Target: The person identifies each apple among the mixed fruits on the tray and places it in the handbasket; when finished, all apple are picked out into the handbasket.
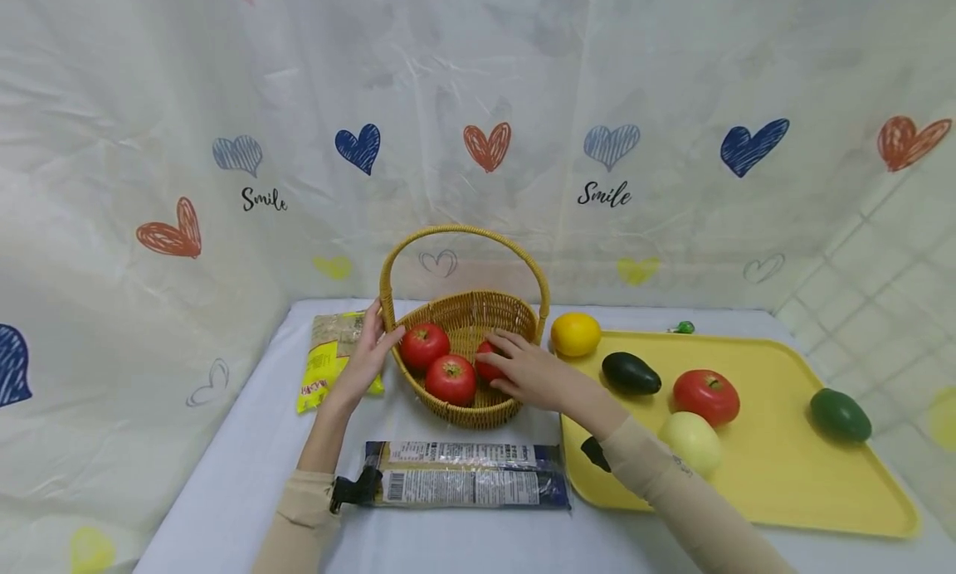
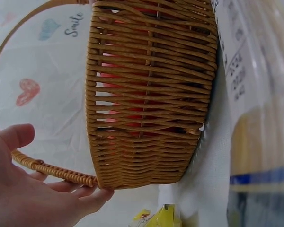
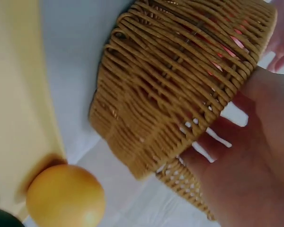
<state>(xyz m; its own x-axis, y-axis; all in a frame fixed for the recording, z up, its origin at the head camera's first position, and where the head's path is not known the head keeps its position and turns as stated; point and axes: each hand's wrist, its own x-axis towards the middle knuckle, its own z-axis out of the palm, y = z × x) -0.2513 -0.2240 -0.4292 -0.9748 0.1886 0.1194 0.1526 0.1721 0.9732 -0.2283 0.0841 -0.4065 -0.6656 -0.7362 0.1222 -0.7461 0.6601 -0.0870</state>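
A wicker basket (image 1: 472,416) with a tall arched handle (image 1: 463,229) stands at the middle of the table. Two red apples (image 1: 425,346) lie in its left half. Over the basket's right rim reaches my right hand (image 1: 534,375), its fingers and thumb around a third red apple (image 1: 487,362), partly covered. In the right wrist view, those fingertips are hidden behind the wicker. On the left, my left hand (image 1: 366,354) touches the basket where handle meets rim. The left wrist view shows its thumb apart and its fingers (image 2: 87,201) extended against the handle's base.
A yellow tray (image 1: 807,483) on the right bears a dark avocado (image 1: 631,373), a red tomato-like fruit (image 1: 705,396), a pale round fruit (image 1: 690,444) and a green fruit (image 1: 840,415). A lemon (image 1: 575,334) borders it. Packets (image 1: 466,474) (image 1: 323,367) lie in front and left.
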